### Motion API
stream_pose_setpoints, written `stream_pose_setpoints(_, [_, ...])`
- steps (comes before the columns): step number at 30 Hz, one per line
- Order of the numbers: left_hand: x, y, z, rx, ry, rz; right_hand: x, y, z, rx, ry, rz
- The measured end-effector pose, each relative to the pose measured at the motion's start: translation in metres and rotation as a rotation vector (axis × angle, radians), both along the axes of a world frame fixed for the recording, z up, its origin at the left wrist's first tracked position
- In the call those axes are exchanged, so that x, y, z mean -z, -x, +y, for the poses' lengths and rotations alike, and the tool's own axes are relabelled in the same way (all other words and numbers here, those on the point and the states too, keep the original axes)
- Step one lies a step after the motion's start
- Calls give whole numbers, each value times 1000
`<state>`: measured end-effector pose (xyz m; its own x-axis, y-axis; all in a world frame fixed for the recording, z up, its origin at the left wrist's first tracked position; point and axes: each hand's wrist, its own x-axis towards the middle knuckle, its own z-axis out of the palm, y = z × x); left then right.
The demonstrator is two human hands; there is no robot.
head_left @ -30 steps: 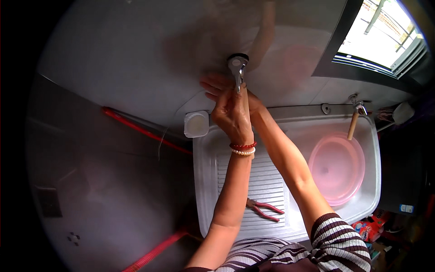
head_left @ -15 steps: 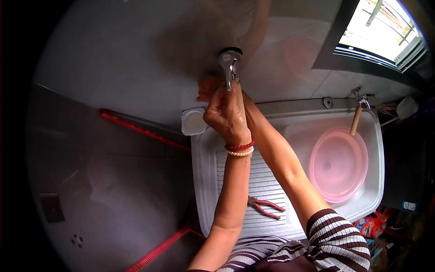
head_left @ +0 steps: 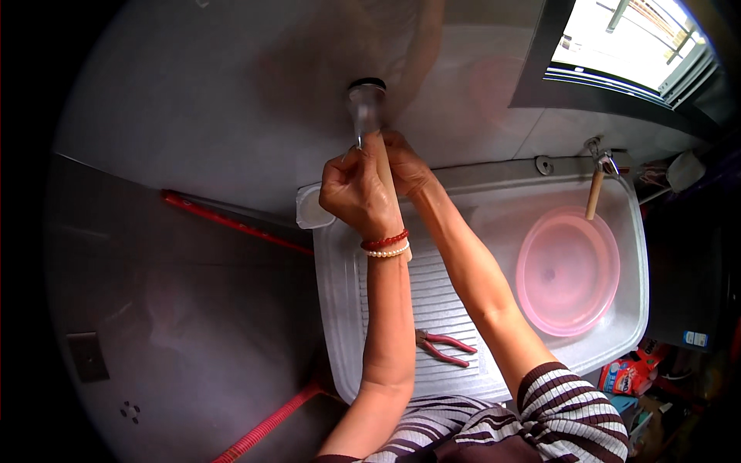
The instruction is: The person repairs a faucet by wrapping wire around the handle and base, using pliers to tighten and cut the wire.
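Observation:
A chrome tap [head_left: 366, 108] juts from the wall, blurred by motion. From its spout a tan hose [head_left: 385, 166] hangs down, its lower end lying behind my left wrist. My left hand [head_left: 356, 193], with a red and a white beaded bracelet at the wrist, is closed around the hose's upper end, just under the spout. My right hand [head_left: 407, 166] is at the hose's other side, fingers curled in behind it; its fingertips are hidden, so what they pinch does not show. Red-handled pliers [head_left: 445, 347] lie below on the ribbed part of the white sink [head_left: 328, 309].
A pink basin [head_left: 567, 272] stands in the sink's right side, under a second tap [head_left: 603, 160] with a short tan hose [head_left: 593, 196]. A white tub [head_left: 309, 208] sits by the sink's left back corner. A red pole [head_left: 231, 225] leans at left; a window [head_left: 629, 46] is upper right.
My right hand has come back from behind the tap's spout to the right side of the hose. My left hand has turned slightly and stays at the hose's top. The whole view has shifted a little.

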<state>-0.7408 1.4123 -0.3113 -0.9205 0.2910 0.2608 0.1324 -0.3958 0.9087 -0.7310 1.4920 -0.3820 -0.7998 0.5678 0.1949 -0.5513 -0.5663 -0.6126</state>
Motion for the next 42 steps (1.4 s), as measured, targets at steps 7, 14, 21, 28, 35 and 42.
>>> stream_pose_setpoints(7, [-2,1,0,31,-87,-5,-9,-3,-4,94,27,7])
stream_pose_setpoints(14, [-1,6,-3,106,37,44,-7,7,-17,96,66,114])
stream_pose_setpoints(21, [2,17,-5,126,43,150,-13,13,-37,62,267,260])
stream_pose_setpoints(28, [-2,14,-5,141,123,119,-10,8,-30,148,180,83])
stream_pose_setpoints(35, [4,20,-3,47,175,318,-14,5,-29,252,74,-86])
stream_pose_setpoints(42, [2,33,-2,32,155,456,-21,-26,-7,213,-110,-241])
